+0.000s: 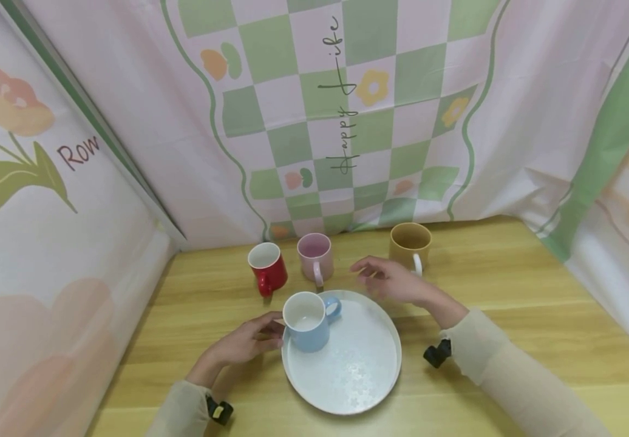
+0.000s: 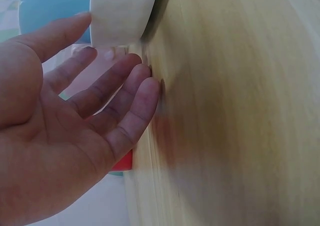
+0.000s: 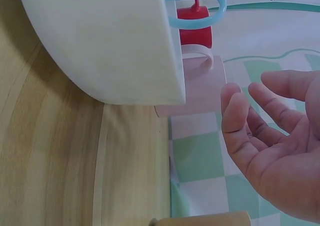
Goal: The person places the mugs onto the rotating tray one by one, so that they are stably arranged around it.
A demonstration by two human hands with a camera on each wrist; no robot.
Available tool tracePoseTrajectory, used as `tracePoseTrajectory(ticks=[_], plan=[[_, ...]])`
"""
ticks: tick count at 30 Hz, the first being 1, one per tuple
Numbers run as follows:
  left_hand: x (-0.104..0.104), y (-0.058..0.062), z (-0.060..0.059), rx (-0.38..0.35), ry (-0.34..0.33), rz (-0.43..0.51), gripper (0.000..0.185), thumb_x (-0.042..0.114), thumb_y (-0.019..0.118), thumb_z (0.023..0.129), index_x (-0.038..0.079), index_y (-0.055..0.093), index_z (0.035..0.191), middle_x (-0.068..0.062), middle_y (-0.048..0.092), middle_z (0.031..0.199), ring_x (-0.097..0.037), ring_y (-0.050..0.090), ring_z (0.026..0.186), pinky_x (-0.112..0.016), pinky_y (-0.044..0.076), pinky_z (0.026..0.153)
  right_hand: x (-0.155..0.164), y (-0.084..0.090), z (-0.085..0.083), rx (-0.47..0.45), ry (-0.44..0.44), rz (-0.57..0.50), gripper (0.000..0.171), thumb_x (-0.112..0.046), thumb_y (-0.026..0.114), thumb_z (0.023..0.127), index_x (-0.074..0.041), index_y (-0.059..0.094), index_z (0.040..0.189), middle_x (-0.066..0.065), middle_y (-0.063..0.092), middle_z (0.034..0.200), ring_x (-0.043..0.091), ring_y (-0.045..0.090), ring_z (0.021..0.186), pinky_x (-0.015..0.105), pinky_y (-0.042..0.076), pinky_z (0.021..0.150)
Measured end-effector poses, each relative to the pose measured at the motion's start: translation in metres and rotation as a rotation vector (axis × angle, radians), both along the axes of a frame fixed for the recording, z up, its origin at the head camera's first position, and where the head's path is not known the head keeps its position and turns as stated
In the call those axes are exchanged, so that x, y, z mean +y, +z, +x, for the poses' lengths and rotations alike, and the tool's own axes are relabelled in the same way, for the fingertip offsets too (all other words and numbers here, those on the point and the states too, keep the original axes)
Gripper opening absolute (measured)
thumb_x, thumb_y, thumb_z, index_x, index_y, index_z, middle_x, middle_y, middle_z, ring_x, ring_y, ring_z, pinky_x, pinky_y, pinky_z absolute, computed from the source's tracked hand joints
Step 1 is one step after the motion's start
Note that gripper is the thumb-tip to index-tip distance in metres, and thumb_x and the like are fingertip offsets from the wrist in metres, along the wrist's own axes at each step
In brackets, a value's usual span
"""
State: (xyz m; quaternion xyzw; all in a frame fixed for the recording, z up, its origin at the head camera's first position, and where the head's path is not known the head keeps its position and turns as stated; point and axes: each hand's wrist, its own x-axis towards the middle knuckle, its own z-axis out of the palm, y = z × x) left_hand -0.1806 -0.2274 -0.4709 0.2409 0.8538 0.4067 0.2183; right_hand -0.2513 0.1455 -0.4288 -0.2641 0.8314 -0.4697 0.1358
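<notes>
Blue mug is standing upright on the left part of the white round tray in the head view, handle pointing toward the far right. The left hand is lying just beside the mug's left wall, fingers relaxed and straight, gripping nothing; whether the fingertips are touching the mug is hard to tell. The right hand is hovering open beyond the tray's far rim, between the pink mug and the tan mug, with the red mug further left. To do this step well, I judge the left hand should be drawing away sideways, low over the counter, without nudging the mug.

From the left wrist, the left hand is showing spread, loose fingers near the tray's wall.

From the right wrist, the right hand is showing an open palm, holding nothing, well apart from the blue mug's handle.
</notes>
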Motion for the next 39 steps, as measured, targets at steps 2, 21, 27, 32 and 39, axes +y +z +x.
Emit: tracePoseTrajectory(ticks=[2,21,27,32,39], plan=[[0.0,0.0,0.0,0.003,-0.001,-0.001,0.054,0.024,0.06,0.101,0.016,0.042,0.15,-0.012,0.063,0.133,-0.029,0.059,0.124,-0.046,0.05,0.106,0.001,0.001,0.0,-0.007,-0.005,-0.009,0.029,-0.016,0.057,0.102,-0.01,0.058,0.13,0.022,0.065,0.119,0.032,0.068,0.092,0.041,0.06,0.069],[0.001,0.0,0.0,0.01,-0.001,-0.012,0.051,0.024,0.061,0.1,0.015,0.045,0.148,-0.011,0.064,0.133,-0.028,0.06,0.123,-0.045,0.05,0.106,0.01,-0.002,-0.005,-0.055,-0.027,-0.046,0.029,-0.016,0.055,0.102,-0.007,0.056,0.13,0.017,0.067,0.113,0.032,0.065,0.089,0.041,0.058,0.065],[0.001,-0.001,0.0,0.01,0.008,-0.007,0.052,0.025,0.062,0.099,0.016,0.045,0.147,-0.011,0.064,0.132,-0.028,0.06,0.122,-0.046,0.05,0.106,0.015,-0.004,-0.006,-0.063,-0.039,-0.049,0.033,-0.022,0.057,0.102,-0.006,0.056,0.13,0.017,0.066,0.112,0.036,0.064,0.09,0.043,0.058,0.065],[0.002,0.0,0.0,0.001,0.007,-0.004,0.052,0.025,0.062,0.1,0.016,0.045,0.148,-0.011,0.062,0.134,-0.03,0.059,0.124,-0.049,0.049,0.107,0.019,-0.005,-0.007,-0.061,-0.047,-0.054,0.034,-0.024,0.057,0.102,-0.005,0.055,0.13,0.019,0.066,0.112,0.039,0.063,0.091,0.043,0.058,0.065],[0.001,0.001,0.0,-0.004,0.001,-0.004,0.052,0.025,0.061,0.1,0.014,0.045,0.148,-0.011,0.063,0.134,-0.029,0.059,0.124,-0.048,0.049,0.107,0.024,-0.004,-0.007,-0.05,-0.054,-0.051,0.035,-0.024,0.057,0.102,-0.004,0.055,0.13,0.018,0.065,0.111,0.039,0.063,0.091,0.041,0.057,0.065]])
